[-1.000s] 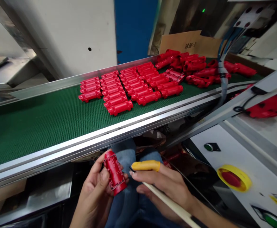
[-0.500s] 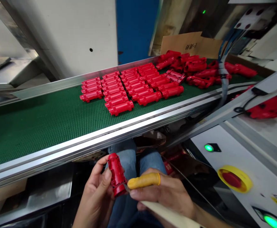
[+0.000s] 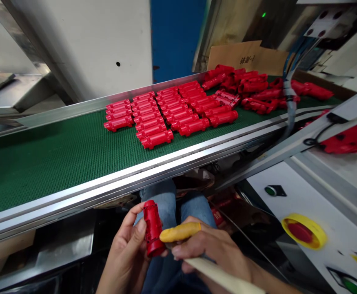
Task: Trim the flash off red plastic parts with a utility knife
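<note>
My left hand (image 3: 132, 237) is closed around a red plastic cylindrical housing (image 3: 153, 228), holding it nearly upright above my lap. Its thumb presses on the near side. My right hand (image 3: 209, 245), with a yellow finger cot (image 3: 180, 232) on the index finger, grips a knife with a cream-coloured handle (image 3: 221, 275). The index fingertip lies against the right side of the housing, close to its lower end. Most of the blade is hidden behind the fingers, so I cannot tell whether it touches the plastic.
Beyond my hands, a green conveyor belt (image 3: 58, 163) with a metal edge rail (image 3: 111, 179) carries rows of red housings (image 3: 156, 139) and a loose pile (image 3: 251, 85). A cardboard piece (image 3: 245, 55) stands behind. At right is a control panel with a red-and-yellow stop button (image 3: 303, 231).
The housing has turned slightly in my left hand and moved a little right. My right index finger has shifted left onto its side. The panel's green lights have gone dark.
</note>
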{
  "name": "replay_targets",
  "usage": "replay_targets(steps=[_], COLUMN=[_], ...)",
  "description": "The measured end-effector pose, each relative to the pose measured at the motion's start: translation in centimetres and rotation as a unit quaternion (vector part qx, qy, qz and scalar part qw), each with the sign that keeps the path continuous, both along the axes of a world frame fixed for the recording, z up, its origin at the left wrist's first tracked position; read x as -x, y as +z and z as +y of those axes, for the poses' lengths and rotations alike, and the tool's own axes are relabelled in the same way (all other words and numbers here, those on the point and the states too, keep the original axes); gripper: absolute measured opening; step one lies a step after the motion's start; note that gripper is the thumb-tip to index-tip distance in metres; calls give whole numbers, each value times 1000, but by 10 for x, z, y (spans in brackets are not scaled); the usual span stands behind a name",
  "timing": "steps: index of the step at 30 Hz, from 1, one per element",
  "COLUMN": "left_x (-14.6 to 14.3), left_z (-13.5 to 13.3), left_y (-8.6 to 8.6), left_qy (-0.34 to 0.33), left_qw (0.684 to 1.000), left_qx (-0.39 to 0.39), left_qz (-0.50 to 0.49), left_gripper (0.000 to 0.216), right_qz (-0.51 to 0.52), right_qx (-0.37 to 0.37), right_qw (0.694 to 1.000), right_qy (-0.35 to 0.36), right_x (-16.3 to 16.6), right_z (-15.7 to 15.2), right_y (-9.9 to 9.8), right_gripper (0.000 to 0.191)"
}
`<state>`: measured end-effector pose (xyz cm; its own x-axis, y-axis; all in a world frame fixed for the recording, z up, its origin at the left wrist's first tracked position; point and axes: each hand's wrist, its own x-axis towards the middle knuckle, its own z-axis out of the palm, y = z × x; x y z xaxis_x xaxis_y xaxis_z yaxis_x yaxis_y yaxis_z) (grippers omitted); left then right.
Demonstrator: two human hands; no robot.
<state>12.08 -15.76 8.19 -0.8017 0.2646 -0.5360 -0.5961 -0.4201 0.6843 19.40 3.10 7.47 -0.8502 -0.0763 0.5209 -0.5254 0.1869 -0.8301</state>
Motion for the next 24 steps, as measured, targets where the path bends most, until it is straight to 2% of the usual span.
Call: replay_targets(steps=[3, 4, 5, 9, 14, 21, 24], left_x=[0, 1, 1, 1, -1, -1, 0], left_z=[0, 0, -1, -1, 0, 0, -2], left_y=[3, 4, 4, 3, 2, -1, -2], left_qy=[-2, -5, -8, -10, -21, -27, -27], left_qw=[1000, 1000, 1000, 1000, 1000, 999, 1000], left_qx=[-3, -4, -6, -2, -13, -28, -15], left_qz=[0, 3, 4, -2, 0, 9, 4], left_gripper=[69, 70, 70, 64, 55, 52, 55], right_qz=[-104, -119, -115, -44, -27, -18, -26], right_qx=[138, 154, 151, 60, 9, 10, 7], right_qw=[985, 981, 982, 997, 1000, 1000, 1000], right_qy=[-19, -14, -11, -7, 1, 4, 1], right_x=[-7, -7, -7, 0, 1, 1, 2], right_z=[0, 0, 1, 0, 0, -1, -1], right_y=[7, 9, 11, 12, 7, 6, 9], right_gripper=[11, 12, 13, 15, 25, 31, 28])
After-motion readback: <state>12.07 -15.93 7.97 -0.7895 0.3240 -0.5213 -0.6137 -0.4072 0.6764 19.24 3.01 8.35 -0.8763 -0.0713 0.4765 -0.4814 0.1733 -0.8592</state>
